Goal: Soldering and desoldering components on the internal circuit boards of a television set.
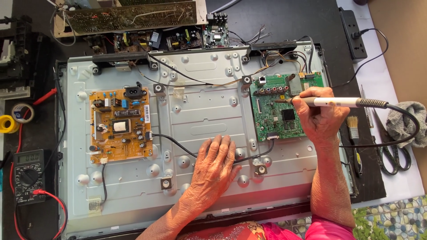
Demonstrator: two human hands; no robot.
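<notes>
Our right hand (321,119) clamps the soldering iron (338,102), tip on the green board (280,106); light, stiff, best held by its white handle. Our left hand (214,166) lies flat, fingers apart, left of that board.

Electronics repair workshop: opened television back panel (200,124), multimeter (29,174), spare circuit boards (133,15), scissors (396,153).

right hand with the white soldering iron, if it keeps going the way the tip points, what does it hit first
The right hand aims the white soldering iron leftward; its tip is already over the green circuit board, so probably that board's components, though height is unclear.
</notes>
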